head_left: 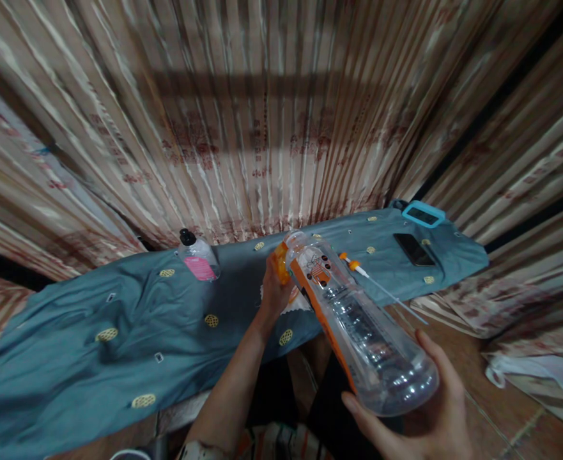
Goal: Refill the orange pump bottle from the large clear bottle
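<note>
My right hand [425, 409] grips the base of a large clear plastic bottle [365, 326] with an orange label. The bottle is tilted, its uncapped neck pointing away from me, and looks empty. Close beside that neck, my left hand [275, 291] is closed around a bright orange object [282, 260]; fingers and bottle hide much of it, so its kind is unclear. An orange-and-white pump top [353, 263] with a long thin tube shows just right of the bottle. Below my left hand lies a white scallop-edged piece [299, 303], partly covered.
A teal patterned cloth [132, 338] covers the long, low surface. On it stand a clear pump bottle with a pink label [201, 263] at left, a dark phone [413, 250] at right and a blue-framed device [424, 214] farther back. Pleated curtains [262, 128] surround it.
</note>
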Demonstrator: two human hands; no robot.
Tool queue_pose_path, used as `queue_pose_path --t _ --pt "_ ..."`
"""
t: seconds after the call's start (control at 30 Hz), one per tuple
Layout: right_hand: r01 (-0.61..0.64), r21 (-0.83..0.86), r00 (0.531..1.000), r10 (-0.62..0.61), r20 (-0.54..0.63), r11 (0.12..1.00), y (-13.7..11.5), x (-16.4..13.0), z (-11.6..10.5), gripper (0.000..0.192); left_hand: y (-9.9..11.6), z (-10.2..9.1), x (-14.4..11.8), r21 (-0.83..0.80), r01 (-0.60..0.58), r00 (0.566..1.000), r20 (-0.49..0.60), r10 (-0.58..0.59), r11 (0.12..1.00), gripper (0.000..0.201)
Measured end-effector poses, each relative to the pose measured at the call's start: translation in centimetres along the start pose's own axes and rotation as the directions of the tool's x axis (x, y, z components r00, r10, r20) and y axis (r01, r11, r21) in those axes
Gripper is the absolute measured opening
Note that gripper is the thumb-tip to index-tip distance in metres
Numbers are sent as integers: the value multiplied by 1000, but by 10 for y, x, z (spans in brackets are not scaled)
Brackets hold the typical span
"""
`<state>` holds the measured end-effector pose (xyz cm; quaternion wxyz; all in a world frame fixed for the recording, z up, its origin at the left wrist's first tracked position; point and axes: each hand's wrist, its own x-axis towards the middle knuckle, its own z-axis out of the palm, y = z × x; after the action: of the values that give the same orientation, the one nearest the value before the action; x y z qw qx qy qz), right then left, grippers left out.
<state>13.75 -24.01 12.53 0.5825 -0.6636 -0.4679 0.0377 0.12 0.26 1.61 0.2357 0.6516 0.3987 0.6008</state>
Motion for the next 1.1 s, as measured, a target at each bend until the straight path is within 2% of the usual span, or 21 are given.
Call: queue_pose_path --t 0.03,0.2,0.57,0.77,0.93,1.1 --pt "16 4 1000 -16 3 1000 1 0 0 107 1 0 0 1 1 1000 -1 -1 1000 54" --pt "-155 49 987 157 -38 987 -10 -1 3 107 7 -3 2 7 7 1000 17 -7 1000 53" --pt "-198 27 980 198 -20 980 -16 -1 2 109 4 -2 1 -32 49 999 19 -49 998 54" --pt "-145 25 989 146 -24 989 -16 -1 3 108 7 -2 1 -3 38 999 16 -38 999 56" --pt "-173 45 984 174 -29 984 -16 -1 3 109 5 -1 0 25 33 999 20 -33 999 55" --pt "-152 36 988 153 -20 988 -17 0 2 108 4 0 0 -13 38 999 3 -38 999 53"
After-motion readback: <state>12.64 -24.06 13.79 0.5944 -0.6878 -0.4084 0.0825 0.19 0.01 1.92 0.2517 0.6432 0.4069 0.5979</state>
